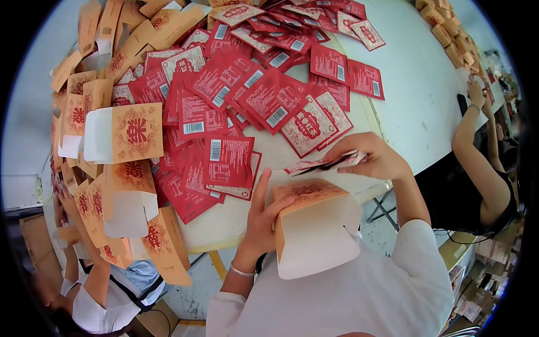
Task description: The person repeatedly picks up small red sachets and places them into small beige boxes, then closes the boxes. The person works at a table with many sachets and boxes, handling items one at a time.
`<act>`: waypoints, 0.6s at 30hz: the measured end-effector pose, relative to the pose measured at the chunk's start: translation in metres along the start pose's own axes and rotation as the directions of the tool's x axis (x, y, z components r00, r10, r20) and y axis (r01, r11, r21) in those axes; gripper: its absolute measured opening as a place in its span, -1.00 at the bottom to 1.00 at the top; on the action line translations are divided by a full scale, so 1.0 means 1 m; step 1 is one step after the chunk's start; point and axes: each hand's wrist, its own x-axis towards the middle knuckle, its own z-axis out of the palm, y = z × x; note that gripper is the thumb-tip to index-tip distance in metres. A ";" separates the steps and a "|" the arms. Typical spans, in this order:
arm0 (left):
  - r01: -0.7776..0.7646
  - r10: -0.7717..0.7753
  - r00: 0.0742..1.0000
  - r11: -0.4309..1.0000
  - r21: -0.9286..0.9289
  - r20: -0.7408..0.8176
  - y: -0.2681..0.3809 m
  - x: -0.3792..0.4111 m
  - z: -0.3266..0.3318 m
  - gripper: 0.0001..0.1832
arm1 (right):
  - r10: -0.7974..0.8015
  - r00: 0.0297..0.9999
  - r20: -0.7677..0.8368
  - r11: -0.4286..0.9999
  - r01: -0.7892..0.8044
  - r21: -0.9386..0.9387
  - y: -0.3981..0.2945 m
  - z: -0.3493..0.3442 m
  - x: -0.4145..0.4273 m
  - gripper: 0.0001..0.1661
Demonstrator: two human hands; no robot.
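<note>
My left hand [265, 223] grips an orange paperboard box [313, 191] by its side, close against my body. The box's white-lined end flap [320, 244] hangs out toward me, and a printed character shows on its upper face. Just above the box, my right hand [370, 156] pinches a small stack of red and cream sachets [332, 162], seen nearly edge-on. Their exact count is hidden. Beyond my hands, a heap of red sachets [273, 99] with barcodes covers much of the table, some showing a cream face [309, 125].
Orange boxes with raised flaps [137, 132] are piled along the left of the white table [404, 84]. A co-worker's hands [69, 206] are among boxes at left. On the right are another person's arm [467, 122], a dark phone-like object [462, 104] and stacked boxes [450, 33].
</note>
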 end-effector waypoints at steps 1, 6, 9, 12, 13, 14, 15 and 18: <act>0.029 -0.025 0.999 0.996 -0.088 0.043 -0.002 0.000 0.002 -0.47 | -0.015 0.999 0.040 0.999 0.016 -0.041 -0.001 0.004 0.000 -0.47; 0.022 0.008 0.990 0.977 -0.212 0.140 -0.006 0.001 0.010 -0.48 | -0.076 0.992 0.098 0.967 0.097 -0.234 -0.009 0.017 0.003 -0.42; 0.046 -0.016 0.992 0.967 -0.250 0.123 -0.008 -0.002 0.016 -0.47 | -0.002 0.998 0.058 0.935 0.022 -0.354 -0.008 0.021 0.001 -0.48; 0.061 -0.070 0.997 0.958 -0.281 -0.024 0.000 -0.007 0.016 -0.45 | 0.198 0.980 -0.022 0.976 -0.200 -0.087 -0.024 -0.002 0.001 -0.55; 0.099 -0.104 0.995 0.941 -0.324 0.000 -0.003 -0.012 0.015 -0.45 | 0.196 0.977 -0.084 0.940 -0.162 0.300 -0.029 -0.005 0.011 -0.62; 0.137 -0.137 0.990 0.921 -0.364 0.026 -0.008 -0.019 0.015 -0.44 | 0.299 0.953 -0.054 0.906 -0.265 0.329 -0.021 -0.020 0.013 -0.64; 0.175 -0.166 0.984 0.893 -0.414 0.057 -0.012 -0.021 0.014 -0.44 | 0.407 0.913 -0.028 0.859 -0.373 0.350 -0.013 -0.036 0.014 -0.65; 0.158 -0.139 0.987 0.937 -0.311 0.082 -0.012 -0.011 0.014 -0.45 | 0.467 0.863 -0.193 0.883 -0.441 0.163 0.019 -0.027 0.038 -0.42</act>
